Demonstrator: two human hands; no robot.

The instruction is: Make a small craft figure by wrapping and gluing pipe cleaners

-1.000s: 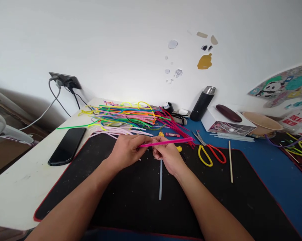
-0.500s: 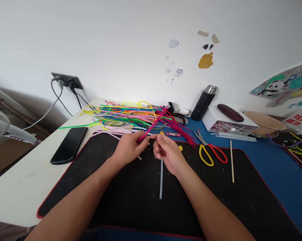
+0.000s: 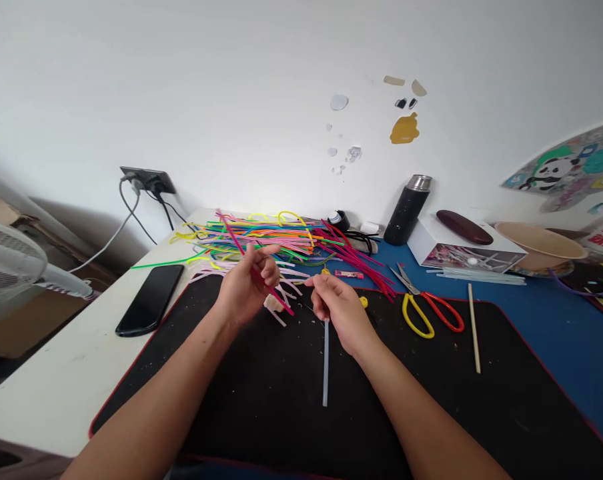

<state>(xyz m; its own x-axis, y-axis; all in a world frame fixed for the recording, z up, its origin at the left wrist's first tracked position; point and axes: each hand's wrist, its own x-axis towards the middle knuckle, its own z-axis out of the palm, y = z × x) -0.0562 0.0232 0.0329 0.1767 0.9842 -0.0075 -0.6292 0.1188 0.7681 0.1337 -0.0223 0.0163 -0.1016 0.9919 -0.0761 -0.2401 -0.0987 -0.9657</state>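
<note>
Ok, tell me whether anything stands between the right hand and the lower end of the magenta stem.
Nothing visible does: between the right hand and the magenta stem's lower end, black mat shows. The translucent stick lies lower in the picture, off that path.

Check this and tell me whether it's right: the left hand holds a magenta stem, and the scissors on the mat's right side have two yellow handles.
The handle colours are wrong: in the head view, the scissors have one yellow handle and one red handle. The left hand does hold a magenta stem.
</note>
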